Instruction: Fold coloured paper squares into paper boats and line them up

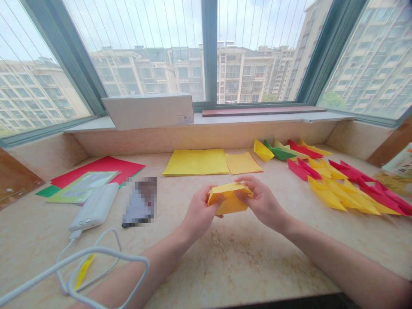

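A partly folded piece of yellow-orange paper (232, 205) is held up between both hands, above the stone-patterned counter. My left hand (206, 201) pinches its left end, thumb on the near face. On the right end, my right hand (255, 197) grips it with the thumb in front and fingers behind the upper edge. Some fingertips are hidden behind the paper. Just beyond the hands lie a stack of yellow paper (196, 162) and a smaller orange sheet (243, 163).
Several folded paper boats (328, 193) in yellow, red and green stand at the right. At the left lie red paper (106, 167), a white power bank (95, 206) with a looping cable (106, 253), and a blurred-out object (140, 201). A white box (151, 110) rests on the sill.
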### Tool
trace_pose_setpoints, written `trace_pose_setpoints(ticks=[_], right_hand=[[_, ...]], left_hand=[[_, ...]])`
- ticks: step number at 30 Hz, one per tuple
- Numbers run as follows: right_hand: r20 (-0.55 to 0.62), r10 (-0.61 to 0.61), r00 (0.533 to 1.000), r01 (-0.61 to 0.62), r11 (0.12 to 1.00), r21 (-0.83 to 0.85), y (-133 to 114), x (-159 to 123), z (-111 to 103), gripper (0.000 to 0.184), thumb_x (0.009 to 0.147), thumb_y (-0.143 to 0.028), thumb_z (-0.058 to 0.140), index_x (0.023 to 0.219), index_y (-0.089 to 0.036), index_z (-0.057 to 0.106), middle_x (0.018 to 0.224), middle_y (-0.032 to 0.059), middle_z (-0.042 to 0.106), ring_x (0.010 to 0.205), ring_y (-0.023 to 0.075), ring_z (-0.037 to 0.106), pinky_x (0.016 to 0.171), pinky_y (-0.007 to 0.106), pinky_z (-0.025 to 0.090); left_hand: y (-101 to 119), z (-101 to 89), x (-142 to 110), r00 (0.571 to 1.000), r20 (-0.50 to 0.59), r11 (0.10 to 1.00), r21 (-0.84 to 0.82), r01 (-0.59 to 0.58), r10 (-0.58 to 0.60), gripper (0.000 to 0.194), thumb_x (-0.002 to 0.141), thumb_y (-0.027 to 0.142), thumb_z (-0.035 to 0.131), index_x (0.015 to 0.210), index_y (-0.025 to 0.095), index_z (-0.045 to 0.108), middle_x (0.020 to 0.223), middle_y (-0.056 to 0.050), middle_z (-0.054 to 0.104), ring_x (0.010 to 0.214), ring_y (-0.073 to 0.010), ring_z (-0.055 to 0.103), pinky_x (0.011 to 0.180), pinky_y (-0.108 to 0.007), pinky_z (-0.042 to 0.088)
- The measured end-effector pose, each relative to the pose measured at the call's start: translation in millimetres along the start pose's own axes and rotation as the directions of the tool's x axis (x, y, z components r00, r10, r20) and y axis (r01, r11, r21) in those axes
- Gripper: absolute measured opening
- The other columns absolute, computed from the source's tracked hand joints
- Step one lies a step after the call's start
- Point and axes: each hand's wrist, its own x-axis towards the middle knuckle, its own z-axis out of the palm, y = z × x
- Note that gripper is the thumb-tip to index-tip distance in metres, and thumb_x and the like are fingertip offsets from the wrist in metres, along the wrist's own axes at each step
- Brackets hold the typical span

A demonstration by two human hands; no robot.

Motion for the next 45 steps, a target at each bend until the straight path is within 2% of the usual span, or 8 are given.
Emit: trace_pose_setpoints(ticks=[6, 13, 22, 27, 31, 35, 39, 45], right_hand=[[-0.059, 0.039, 0.998, -0.04, 0.999, -0.029, -2, 3, -5, 0.014, 0.083, -0.027, 0.059, 0.093, -0.022, 0.068, 0.093, 0.0036, 0.07, 0.082, 0.0198, 0.066, 0.073, 0.033, 0.053], [-0.113, 0.031, 0.993, -0.032, 0.999, -0.009, -9, 5, -9, 0.019, 0.077, -0.023, 0.059, 0.088, -0.02, 0.074, 0.093, 0.0044, 0.075, 0.086, 0.0202, 0.068, 0.076, 0.032, 0.054], [0.004, 0.095, 0.995, -0.092, 0.952, 0.291, -6, 5, -15, 0.027, 0.088, -0.037, 0.059, 0.099, -0.019, 0.076, 0.096, 0.0077, 0.076, 0.087, 0.022, 0.069, 0.075, 0.033, 0.053], [-0.027, 0.049, 0.998, -0.047, 0.995, 0.088, -11, 7, -16, 0.031, 0.086, -0.046, 0.067, 0.101, -0.02, 0.076, 0.099, 0.0076, 0.076, 0.087, 0.0217, 0.07, 0.076, 0.032, 0.054], [-0.111, -0.017, 0.994, 0.01, 0.998, -0.063, -5, 8, -13, 0.029, 0.079, -0.044, 0.075, 0.096, -0.021, 0.076, 0.096, 0.0063, 0.076, 0.088, 0.0212, 0.069, 0.077, 0.032, 0.054], [-0.167, -0.032, 0.985, 0.023, 0.998, -0.057, 0, 9, -11, 0.025, 0.077, -0.041, 0.076, 0.089, -0.02, 0.073, 0.091, 0.0052, 0.075, 0.083, 0.02, 0.069, 0.075, 0.032, 0.055], [-0.144, 0.001, 0.99, 0.009, 0.998, 0.067, -3, 10, -12, 0.038, 0.078, -0.038, 0.075, 0.112, -0.022, 0.065, 0.097, 0.0053, 0.075, 0.084, 0.0199, 0.071, 0.072, 0.032, 0.058], [-0.087, 0.006, 0.996, -0.003, 0.999, 0.037, -1, 10, -13, 0.038, 0.078, -0.036, 0.075, 0.114, -0.022, 0.068, 0.111, 0.0079, 0.074, 0.099, 0.0237, 0.07, 0.084, 0.037, 0.058]], left_hand=[[6, 1.6, -1, 1.0, 0.012, 0.993, -0.117, -0.013, 0.014, 0.043, 0.089, 0.023, 0.05, 0.132, 0.021, 0.042, 0.096, -0.007, 0.07, 0.061, -0.0174, 0.069, 0.054, -0.031, 0.059], [2, 0.8, -3, 0.995, 0.017, 0.978, -0.19, -0.089, 0.094, 0.024, 0.091, 0.027, 0.048, 0.104, 0.012, 0.062, 0.091, -0.008, 0.068, 0.063, -0.0193, 0.071, 0.056, -0.032, 0.06], [6, -3.8, -9, 0.969, 0.146, 0.972, -0.157, -0.177, 0.2, 0.035, 0.09, 0.042, 0.061, 0.107, 0.012, 0.066, 0.094, -0.01, 0.071, 0.07, -0.0181, 0.071, 0.062, -0.03, 0.061], [6, -1.6, -8, 0.973, 0.14, 0.974, -0.158, -0.16, 0.182, 0.049, 0.076, 0.043, 0.078, 0.111, 0.012, 0.064, 0.11, -0.013, 0.069, 0.074, -0.0186, 0.072, 0.063, -0.03, 0.062], [2, 1.7, -5, 0.992, 0.036, 0.987, -0.116, -0.113, 0.118, 0.039, 0.078, 0.038, 0.077, 0.105, 0.013, 0.063, 0.095, -0.008, 0.07, 0.064, -0.0168, 0.072, 0.06, -0.028, 0.062], [-2, 2.7, -1, 0.992, -0.006, 0.985, -0.118, -0.124, 0.124, 0.027, 0.086, 0.038, 0.068, 0.099, 0.014, 0.063, 0.083, -0.003, 0.069, 0.06, -0.0167, 0.072, 0.055, -0.027, 0.061], [0, 2.4, 0, 0.992, -0.005, 0.985, -0.116, -0.128, 0.128, 0.026, 0.09, 0.037, 0.063, 0.105, 0.017, 0.059, 0.085, -0.003, 0.07, 0.058, -0.0162, 0.071, 0.053, -0.026, 0.06], [5, -2.3, 1, 0.995, -0.007, 0.995, -0.031, -0.098, 0.098, 0.053, 0.089, 0.032, 0.063, 0.135, 0.019, 0.041, 0.088, -0.004, 0.072, 0.06, -0.0148, 0.068, 0.051, -0.025, 0.058]])
